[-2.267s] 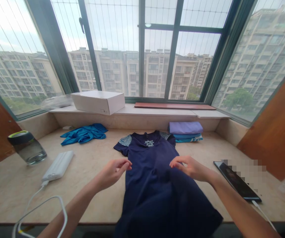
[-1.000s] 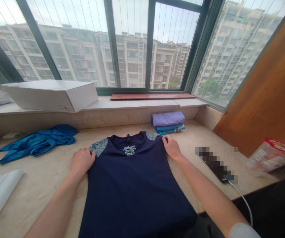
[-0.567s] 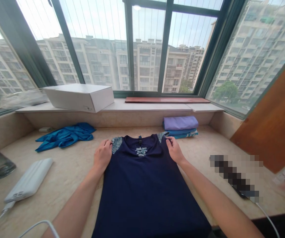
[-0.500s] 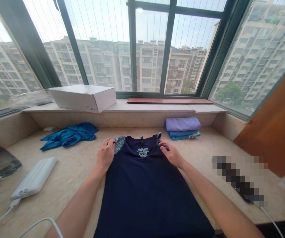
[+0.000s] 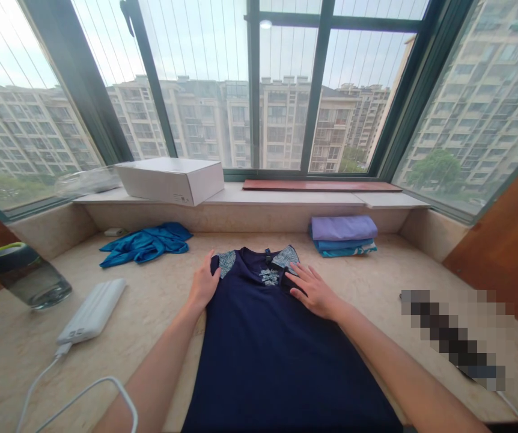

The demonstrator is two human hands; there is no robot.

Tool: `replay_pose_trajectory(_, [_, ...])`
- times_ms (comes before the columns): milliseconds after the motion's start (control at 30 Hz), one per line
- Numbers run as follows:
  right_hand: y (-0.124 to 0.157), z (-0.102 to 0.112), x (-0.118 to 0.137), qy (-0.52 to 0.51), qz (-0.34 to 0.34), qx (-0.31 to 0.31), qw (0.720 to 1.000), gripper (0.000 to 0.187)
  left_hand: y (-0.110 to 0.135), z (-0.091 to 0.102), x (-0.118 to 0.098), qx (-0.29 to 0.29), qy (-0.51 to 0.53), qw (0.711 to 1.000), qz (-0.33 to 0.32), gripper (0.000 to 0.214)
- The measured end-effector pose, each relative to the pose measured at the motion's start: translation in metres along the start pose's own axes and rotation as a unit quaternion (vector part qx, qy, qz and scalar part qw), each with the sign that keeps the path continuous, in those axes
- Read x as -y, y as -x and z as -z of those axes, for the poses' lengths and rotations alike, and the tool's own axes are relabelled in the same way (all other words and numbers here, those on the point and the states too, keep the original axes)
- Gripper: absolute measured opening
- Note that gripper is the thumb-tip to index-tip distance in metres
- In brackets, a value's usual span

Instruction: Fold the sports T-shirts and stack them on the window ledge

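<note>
A navy blue top (image 5: 277, 355) lies flat in front of me, its neck end pointing toward the window. Patterned patches mark its shoulders, and a pale embroidered motif sits below the neckline. At the left shoulder, my left hand (image 5: 204, 282) rests on the sleeve edge, thumb apart from the fingers. My right hand (image 5: 316, 293) lies over the right sleeve with its fingers stretched out. That sleeve is turned inward onto the chest, and the patterned right shoulder shows above it. The lower end of the top runs out of view.
Crumpled blue cloth (image 5: 148, 245) lies back left; a folded stack of purple and blue cloth (image 5: 344, 231) is back right. On the left stand a tilted-looking bottle (image 5: 29, 279) and a white power bank (image 5: 91, 311) with a cable. A white box (image 5: 169, 181) sits on the sill. A pixelated object (image 5: 455, 340) lies right.
My right hand has moved inward with the right sleeve, which now lies folded over the chest. My left hand stays at the left shoulder. The whole view has shifted slightly left.
</note>
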State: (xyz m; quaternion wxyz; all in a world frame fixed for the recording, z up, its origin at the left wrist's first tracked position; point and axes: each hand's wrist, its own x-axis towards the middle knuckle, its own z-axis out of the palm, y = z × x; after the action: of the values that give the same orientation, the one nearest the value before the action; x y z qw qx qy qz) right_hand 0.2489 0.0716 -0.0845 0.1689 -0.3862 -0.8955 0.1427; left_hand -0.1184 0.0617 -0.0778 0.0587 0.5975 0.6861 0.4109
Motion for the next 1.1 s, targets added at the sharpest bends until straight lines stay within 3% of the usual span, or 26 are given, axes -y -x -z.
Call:
replay_pose_trajectory(133, [-0.016,-0.001,0.014,-0.013,0.011,0.039,0.999,0.06,0.0,0.006,-0.018,-0.037,0.032,0.998,0.028,0.047])
replay_pose_trajectory(200, [-0.024,-0.004,0.02,-0.045,0.035,0.058,0.997,0.057,0.003,0.007,-0.037,-0.027,0.072,0.997,0.008,0.047])
replay_pose_trajectory(267, [-0.03,-0.006,0.025,-0.089,0.067,0.068,0.991,0.054,0.009,0.006,-0.06,0.073,0.134,0.987,-0.059,0.05])
replay_pose_trajectory(333, [-0.032,-0.006,0.026,-0.142,0.089,0.059,0.984,0.052,0.016,0.004,-0.079,0.208,0.183,0.952,-0.13,0.051])
replay_pose_trajectory(400, [-0.031,-0.002,0.022,-0.193,0.082,0.003,0.978,0.05,0.022,0.001,-0.09,0.259,0.183,0.933,-0.17,0.046])
replay_pose_trajectory(533, [-0.025,0.003,0.005,-0.159,0.004,-0.142,0.977,0.048,0.021,-0.014,-0.078,0.137,0.029,0.975,-0.175,0.04])
replay_pose_trajectory(600, [-0.022,-0.001,-0.003,-0.095,-0.012,-0.12,0.988,0.05,0.019,-0.023,-0.061,0.123,-0.049,0.983,-0.131,0.046])
replay_pose_trajectory(667, [-0.022,-0.007,-0.007,-0.051,-0.009,-0.05,0.997,0.055,0.017,-0.031,-0.044,0.145,-0.079,0.983,-0.083,0.058])
replay_pose_trajectory(767, [-0.03,-0.011,-0.011,-0.027,-0.029,-0.004,0.999,0.054,0.007,-0.038,-0.03,0.169,-0.064,0.981,-0.064,0.066])
replay_pose_trajectory(933, [-0.061,-0.005,-0.027,-0.024,-0.157,-0.089,0.983,0.055,-0.025,-0.042,-0.034,0.17,-0.012,0.984,-0.046,0.057])
replay_pose_trajectory(1100, [-0.083,-0.016,-0.033,-0.074,-0.193,-0.111,0.972,0.054,-0.043,-0.048,-0.044,0.158,0.051,0.986,0.017,0.054])
